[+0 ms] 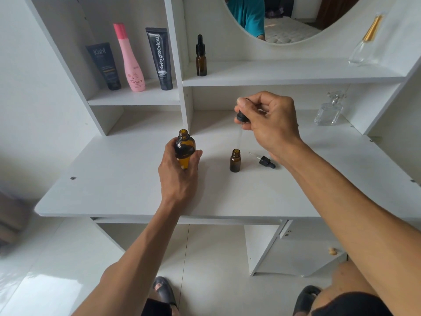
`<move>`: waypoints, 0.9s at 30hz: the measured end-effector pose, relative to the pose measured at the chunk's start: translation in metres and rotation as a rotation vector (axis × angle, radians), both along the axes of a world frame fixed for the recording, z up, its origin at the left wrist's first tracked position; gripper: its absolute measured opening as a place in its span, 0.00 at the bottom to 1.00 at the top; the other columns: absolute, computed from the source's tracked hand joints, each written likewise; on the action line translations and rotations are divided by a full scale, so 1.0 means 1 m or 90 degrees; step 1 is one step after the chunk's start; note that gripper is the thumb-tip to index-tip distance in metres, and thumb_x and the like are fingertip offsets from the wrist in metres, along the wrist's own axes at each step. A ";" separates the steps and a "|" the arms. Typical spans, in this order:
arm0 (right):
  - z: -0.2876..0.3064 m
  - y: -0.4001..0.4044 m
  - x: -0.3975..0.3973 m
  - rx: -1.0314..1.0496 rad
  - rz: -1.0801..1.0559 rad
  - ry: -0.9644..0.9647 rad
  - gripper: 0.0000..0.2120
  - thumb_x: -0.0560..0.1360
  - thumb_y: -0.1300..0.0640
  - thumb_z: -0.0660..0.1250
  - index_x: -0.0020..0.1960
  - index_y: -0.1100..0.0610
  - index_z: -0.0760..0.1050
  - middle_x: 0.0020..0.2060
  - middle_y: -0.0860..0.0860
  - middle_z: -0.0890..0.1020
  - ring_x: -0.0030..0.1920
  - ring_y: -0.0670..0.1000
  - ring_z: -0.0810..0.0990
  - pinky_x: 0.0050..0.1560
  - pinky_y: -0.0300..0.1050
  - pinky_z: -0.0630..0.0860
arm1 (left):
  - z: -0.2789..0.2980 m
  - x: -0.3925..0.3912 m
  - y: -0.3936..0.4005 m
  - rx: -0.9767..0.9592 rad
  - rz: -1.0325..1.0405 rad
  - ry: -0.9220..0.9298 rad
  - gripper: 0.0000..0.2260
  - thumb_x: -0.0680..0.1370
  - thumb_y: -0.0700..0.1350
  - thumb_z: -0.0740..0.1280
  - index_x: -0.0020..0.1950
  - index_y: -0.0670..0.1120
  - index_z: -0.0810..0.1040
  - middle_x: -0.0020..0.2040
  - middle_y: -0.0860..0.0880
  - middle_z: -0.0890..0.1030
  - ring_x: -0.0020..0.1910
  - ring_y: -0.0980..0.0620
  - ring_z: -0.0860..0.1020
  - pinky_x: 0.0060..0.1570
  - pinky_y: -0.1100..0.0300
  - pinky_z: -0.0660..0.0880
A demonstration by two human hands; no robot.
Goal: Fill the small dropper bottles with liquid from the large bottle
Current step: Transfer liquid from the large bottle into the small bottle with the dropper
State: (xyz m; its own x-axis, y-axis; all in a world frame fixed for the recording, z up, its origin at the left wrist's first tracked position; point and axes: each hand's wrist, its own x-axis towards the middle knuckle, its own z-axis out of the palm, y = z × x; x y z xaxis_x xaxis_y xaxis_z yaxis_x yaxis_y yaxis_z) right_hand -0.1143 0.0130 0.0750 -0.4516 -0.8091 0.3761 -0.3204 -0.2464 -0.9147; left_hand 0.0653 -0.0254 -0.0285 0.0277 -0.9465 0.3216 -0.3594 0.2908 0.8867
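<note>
White worktop (136,190), frame centre: left hand (180,172) grips open large bottle (185,149), right hand (268,124) pinches dropper (242,117) over open small bottle (235,160); fill underway, capped bottle (201,56) on upper shelf looks done.

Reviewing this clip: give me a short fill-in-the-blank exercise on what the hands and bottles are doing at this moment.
1. The left hand grips the large amber bottle, whose neck is ____.
2. The right hand holds a dropper above the small ____ bottle on the desk.
3. A second dropper cap lies on the ____.
4. The capped dropper bottle stands on the ____.

Missing words: open; amber; desk; shelf
</note>
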 end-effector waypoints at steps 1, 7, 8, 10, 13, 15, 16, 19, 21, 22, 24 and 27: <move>0.000 0.000 0.000 0.000 -0.002 0.005 0.07 0.78 0.55 0.72 0.40 0.51 0.81 0.38 0.49 0.86 0.38 0.48 0.87 0.39 0.39 0.81 | 0.000 0.000 0.000 0.000 0.002 -0.004 0.23 0.80 0.49 0.72 0.73 0.47 0.71 0.57 0.56 0.78 0.52 0.59 0.75 0.48 0.78 0.66; -0.001 -0.002 0.002 -0.003 -0.015 0.037 0.08 0.77 0.55 0.72 0.40 0.53 0.81 0.38 0.50 0.86 0.37 0.49 0.87 0.39 0.38 0.82 | 0.001 0.000 0.001 -0.001 0.000 0.001 0.23 0.80 0.49 0.72 0.73 0.48 0.71 0.57 0.56 0.78 0.53 0.58 0.75 0.53 0.68 0.68; -0.001 -0.002 0.002 -0.004 -0.015 0.042 0.07 0.77 0.55 0.72 0.40 0.53 0.81 0.38 0.51 0.86 0.37 0.49 0.87 0.39 0.38 0.81 | 0.001 0.000 0.001 -0.001 0.000 0.003 0.23 0.80 0.49 0.72 0.73 0.48 0.71 0.57 0.56 0.78 0.53 0.58 0.75 0.53 0.67 0.68; -0.001 -0.002 0.001 -0.009 -0.014 0.047 0.07 0.78 0.55 0.72 0.41 0.55 0.81 0.39 0.51 0.86 0.37 0.49 0.87 0.39 0.37 0.81 | 0.001 0.000 0.000 0.001 -0.001 0.005 0.23 0.80 0.49 0.72 0.73 0.48 0.71 0.56 0.56 0.78 0.53 0.57 0.76 0.53 0.67 0.68; 0.000 -0.002 0.001 -0.015 -0.017 0.052 0.08 0.78 0.55 0.72 0.41 0.56 0.81 0.39 0.51 0.86 0.37 0.49 0.87 0.40 0.38 0.81 | 0.000 0.000 0.000 -0.002 -0.002 0.006 0.23 0.80 0.49 0.72 0.72 0.48 0.71 0.56 0.56 0.78 0.53 0.56 0.76 0.54 0.65 0.69; 0.000 -0.002 0.000 -0.016 -0.017 0.054 0.08 0.78 0.55 0.71 0.40 0.55 0.81 0.39 0.51 0.86 0.37 0.49 0.87 0.40 0.39 0.82 | 0.000 0.000 0.000 -0.002 -0.003 0.010 0.22 0.80 0.49 0.72 0.72 0.48 0.71 0.56 0.56 0.78 0.53 0.56 0.77 0.55 0.63 0.70; 0.000 -0.002 0.000 -0.017 -0.017 0.055 0.08 0.78 0.55 0.71 0.40 0.54 0.80 0.39 0.51 0.86 0.37 0.49 0.87 0.40 0.39 0.82 | 0.000 0.000 0.001 0.000 -0.004 0.011 0.23 0.80 0.49 0.72 0.72 0.48 0.71 0.56 0.56 0.78 0.53 0.55 0.77 0.55 0.63 0.71; 0.002 -0.002 0.001 -0.026 -0.014 0.050 0.09 0.78 0.55 0.71 0.39 0.52 0.80 0.39 0.51 0.86 0.37 0.50 0.87 0.39 0.39 0.81 | 0.001 0.000 0.001 0.004 -0.006 0.014 0.23 0.80 0.49 0.72 0.73 0.48 0.70 0.56 0.56 0.77 0.53 0.55 0.77 0.56 0.62 0.72; 0.003 -0.002 0.001 -0.030 -0.014 0.049 0.09 0.78 0.55 0.71 0.39 0.53 0.80 0.39 0.51 0.86 0.37 0.50 0.87 0.40 0.39 0.82 | 0.000 0.000 0.000 0.005 -0.006 0.018 0.24 0.80 0.49 0.72 0.73 0.48 0.70 0.57 0.56 0.78 0.54 0.54 0.77 0.57 0.60 0.73; 0.003 -0.001 0.001 -0.031 -0.015 0.050 0.09 0.78 0.55 0.71 0.39 0.53 0.80 0.39 0.51 0.86 0.37 0.50 0.87 0.40 0.41 0.83 | 0.000 0.000 0.000 0.005 -0.007 0.018 0.24 0.80 0.49 0.72 0.73 0.48 0.70 0.57 0.56 0.78 0.54 0.54 0.77 0.58 0.59 0.73; 0.003 -0.001 0.002 -0.035 -0.019 0.056 0.08 0.78 0.55 0.71 0.40 0.53 0.80 0.39 0.51 0.86 0.37 0.50 0.87 0.42 0.43 0.84 | 0.001 0.000 0.001 0.007 -0.008 0.019 0.23 0.80 0.49 0.72 0.73 0.48 0.70 0.57 0.56 0.78 0.54 0.54 0.77 0.58 0.60 0.73; 0.001 -0.002 0.001 -0.035 -0.022 0.062 0.08 0.78 0.55 0.71 0.40 0.53 0.80 0.39 0.51 0.86 0.37 0.50 0.87 0.42 0.44 0.84 | 0.001 -0.001 0.001 0.009 -0.008 0.020 0.23 0.80 0.50 0.72 0.73 0.48 0.70 0.56 0.56 0.77 0.53 0.53 0.77 0.58 0.59 0.74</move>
State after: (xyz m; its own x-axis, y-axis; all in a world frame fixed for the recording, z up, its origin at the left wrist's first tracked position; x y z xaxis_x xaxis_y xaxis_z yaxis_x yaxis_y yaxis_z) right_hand -0.1129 0.0110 0.0764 -0.4378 -0.7710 0.4625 -0.4154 -0.2827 -0.8646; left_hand 0.0648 -0.0248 -0.0277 0.0260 -0.9512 0.3075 -0.3281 0.2824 0.9015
